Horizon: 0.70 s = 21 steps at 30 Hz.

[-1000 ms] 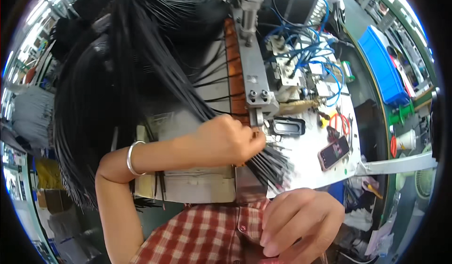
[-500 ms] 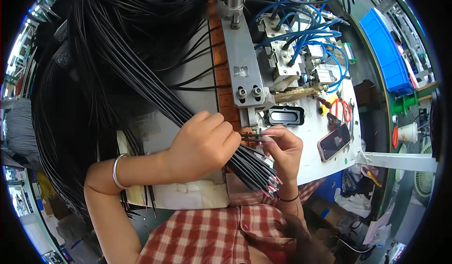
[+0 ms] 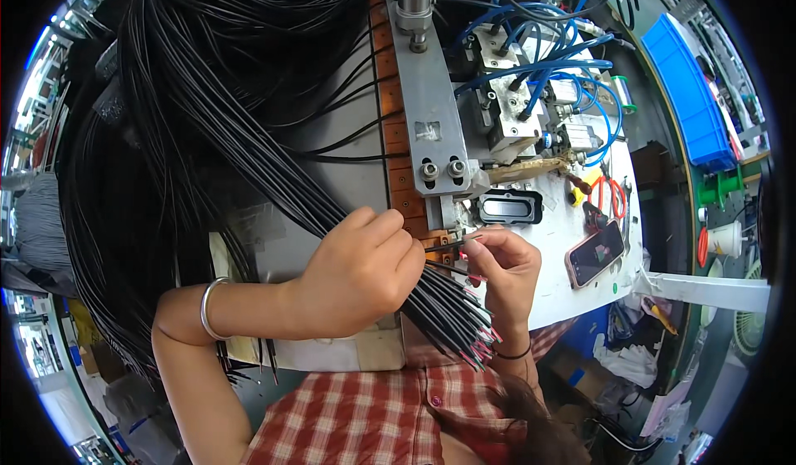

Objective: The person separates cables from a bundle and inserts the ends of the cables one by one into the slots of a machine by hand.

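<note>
My left hand [image 3: 369, 262] is closed around a thick bundle of black cables [image 3: 448, 316], whose stripped ends show red and white tips. Thumb and forefinger of my right hand [image 3: 504, 266] pinch the end of one black cable, drawn slightly apart from the rest. That pinched end lies at the near end of an orange-brown slotted strip [image 3: 396, 133], beneath a metal clamp bar [image 3: 427, 108]. Farther along the strip, several single cables [image 3: 344, 140] run into its slots. The bundle reaches back to a large mass of black cables [image 3: 207, 75] at the far left.
A black rectangular tray [image 3: 507, 208], a phone [image 3: 595, 253] and red-handled scissors [image 3: 613, 191] lie on the white table to the right. Blue air hoses [image 3: 547, 63] loop over metal valve blocks [image 3: 506, 92]. A blue bin [image 3: 688, 92] stands at the far right.
The cables between my hands have narrowed to one visible cable at the strip's near end. My right hand has shifted slightly, and the whole view has moved a little.
</note>
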{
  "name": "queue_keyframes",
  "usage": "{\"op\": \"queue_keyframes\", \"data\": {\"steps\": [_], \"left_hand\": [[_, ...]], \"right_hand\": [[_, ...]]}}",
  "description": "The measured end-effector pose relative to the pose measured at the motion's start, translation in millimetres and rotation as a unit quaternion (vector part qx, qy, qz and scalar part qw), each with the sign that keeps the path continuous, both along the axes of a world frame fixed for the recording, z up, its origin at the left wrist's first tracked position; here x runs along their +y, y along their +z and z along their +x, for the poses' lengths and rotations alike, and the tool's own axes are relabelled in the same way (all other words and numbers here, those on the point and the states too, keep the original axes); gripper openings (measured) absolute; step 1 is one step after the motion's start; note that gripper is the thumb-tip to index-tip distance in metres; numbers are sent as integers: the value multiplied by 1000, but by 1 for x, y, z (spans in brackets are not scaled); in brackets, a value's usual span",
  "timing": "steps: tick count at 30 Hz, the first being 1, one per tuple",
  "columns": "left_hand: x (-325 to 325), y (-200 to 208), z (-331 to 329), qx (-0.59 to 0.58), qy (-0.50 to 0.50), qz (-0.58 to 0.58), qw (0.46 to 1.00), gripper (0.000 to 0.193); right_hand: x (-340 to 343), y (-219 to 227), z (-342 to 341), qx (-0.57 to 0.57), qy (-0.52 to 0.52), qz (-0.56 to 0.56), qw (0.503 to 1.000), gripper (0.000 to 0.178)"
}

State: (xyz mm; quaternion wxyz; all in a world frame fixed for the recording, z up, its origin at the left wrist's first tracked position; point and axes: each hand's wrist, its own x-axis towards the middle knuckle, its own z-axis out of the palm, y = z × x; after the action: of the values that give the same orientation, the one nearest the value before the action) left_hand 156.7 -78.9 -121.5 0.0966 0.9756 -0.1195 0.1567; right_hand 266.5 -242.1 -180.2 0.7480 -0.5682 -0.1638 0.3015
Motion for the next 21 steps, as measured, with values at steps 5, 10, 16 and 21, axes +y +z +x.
{"op": "queue_keyframes", "data": {"steps": [5,10,16,21], "left_hand": [[-2,2,0,20,7,-1,1000,25],[-1,4,-1,45,8,-22,999,23],[-3,2,0,36,-23,-24,999,20],[-1,2,0,27,-22,-17,999,17]], "right_hand": [[-5,6,4,87,64,34,994,5],[-7,8,13,137,200,54,969,5],[-6,1,11,32,93,-26,995,5],[-3,-5,8,-60,47,-84,994,9]]}}
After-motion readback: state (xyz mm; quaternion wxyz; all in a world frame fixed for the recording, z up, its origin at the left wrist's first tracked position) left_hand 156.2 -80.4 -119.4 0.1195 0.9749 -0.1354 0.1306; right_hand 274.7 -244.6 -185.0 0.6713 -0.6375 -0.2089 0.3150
